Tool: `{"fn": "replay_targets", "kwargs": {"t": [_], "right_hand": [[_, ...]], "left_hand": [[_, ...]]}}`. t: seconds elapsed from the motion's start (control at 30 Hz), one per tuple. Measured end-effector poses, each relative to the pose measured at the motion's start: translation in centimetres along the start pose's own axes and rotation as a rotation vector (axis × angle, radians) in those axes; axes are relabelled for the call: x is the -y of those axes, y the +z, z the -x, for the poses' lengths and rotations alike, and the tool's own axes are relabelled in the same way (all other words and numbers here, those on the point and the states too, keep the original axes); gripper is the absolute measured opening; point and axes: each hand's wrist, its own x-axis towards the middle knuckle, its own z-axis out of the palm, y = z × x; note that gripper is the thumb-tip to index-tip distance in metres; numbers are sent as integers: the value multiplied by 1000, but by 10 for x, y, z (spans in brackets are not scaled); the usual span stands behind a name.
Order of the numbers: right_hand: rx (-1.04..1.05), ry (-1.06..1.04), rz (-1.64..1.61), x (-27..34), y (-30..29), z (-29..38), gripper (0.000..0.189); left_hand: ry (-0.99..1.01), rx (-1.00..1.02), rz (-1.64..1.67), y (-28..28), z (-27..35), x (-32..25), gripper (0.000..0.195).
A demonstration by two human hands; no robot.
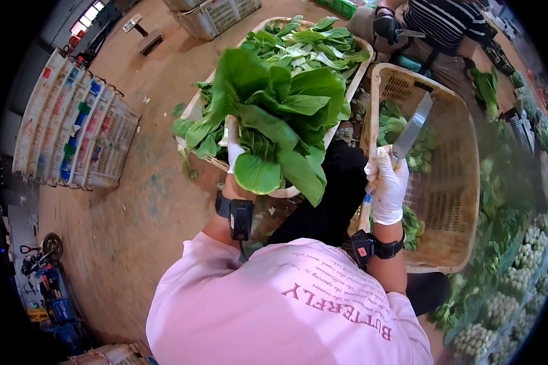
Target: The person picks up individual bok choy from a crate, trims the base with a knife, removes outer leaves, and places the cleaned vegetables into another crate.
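Note:
My left hand [232, 141], in a white glove, is shut on a large leafy bok choy [278, 114]. Its broad green leaves hide most of my fingers and the stalk end. Behind and below it stands a pale plastic crate [364, 48] heaped with cut green leaves [301, 45]. In my white-gloved right hand [387, 187] is a knife [413, 125], its wide blade pointing up and away from me. That hand is over the near-left side of a second plastic crate [452, 219], where several trimmed bok choy [392, 121] lie.
A co-worker [443, 27] sits at the far right, a knife in one dark-gloved hand [386, 26]. Stacked crates [73, 123] stand on the floor at left. Bundled bok choy [502, 310] lie along the right side. A scale [144, 34] stands at the back left.

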Motion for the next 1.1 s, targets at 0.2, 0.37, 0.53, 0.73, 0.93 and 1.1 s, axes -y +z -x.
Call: {"fn": "replay_targets", "kwargs": {"t": [0.2, 0.37, 0.53, 0.73, 0.93, 1.1], "right_hand": [[264, -54, 117, -1, 25, 24, 23], [546, -544, 590, -6, 71, 24, 45], [510, -755, 806, -21, 112, 13, 28], [526, -599, 464, -43, 89, 5, 15], [401, -516, 558, -37, 83, -9, 14], [437, -484, 656, -49, 84, -14, 24]], "left_hand": [[152, -70, -64, -22, -35, -15, 55], [408, -280, -121, -37, -57, -19, 48], [789, -423, -481, -21, -60, -10, 57], [610, -329, -234, -40, -69, -43, 49], [421, -221, -86, -51, -61, -64, 59], [379, -176, 17, -45, -59, -66, 58]]}}
